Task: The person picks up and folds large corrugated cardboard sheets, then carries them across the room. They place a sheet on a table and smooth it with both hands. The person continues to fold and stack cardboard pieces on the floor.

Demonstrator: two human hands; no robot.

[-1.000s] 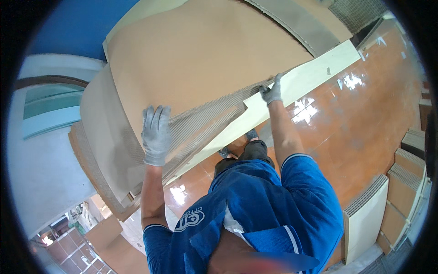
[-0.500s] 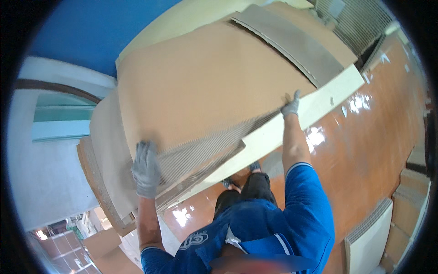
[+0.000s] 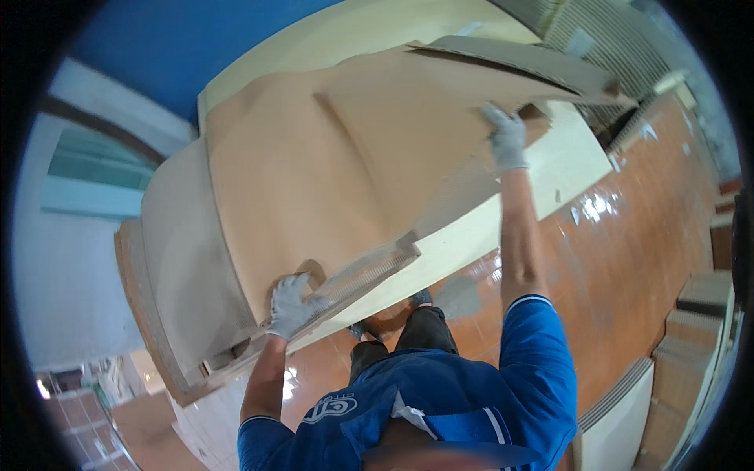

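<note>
A large brown cardboard sheet (image 3: 306, 157) lies over a stack, buckled with a raised ridge down its middle. My left hand (image 3: 290, 308), in a grey glove, rests with fingers spread on the sheet's near left edge. At the sheet's right part, my gloved right hand (image 3: 509, 140) presses with fingers stretched out; the sheet rises in a fold beside it. Corrugated ribs show on a layer (image 3: 365, 268) under the near edge. A narrower grey cardboard piece (image 3: 510, 59) lies across the sheet's far right end, tilted.
A cream board (image 3: 463, 243) sticks out beneath the stack on my side. Grey board (image 3: 188, 259) extends at the left. Corrugated sheets (image 3: 605, 47) stand at the far right. Cardboard stacks (image 3: 683, 353) stand at the lower right on the shiny brown floor (image 3: 628, 259), where scraps lie.
The brown sheet went from nearly flat to buckled, its right end shifting. My right hand moved farther away onto the sheet; my left moved right and nearer. The grey piece tilted and shifted away.
</note>
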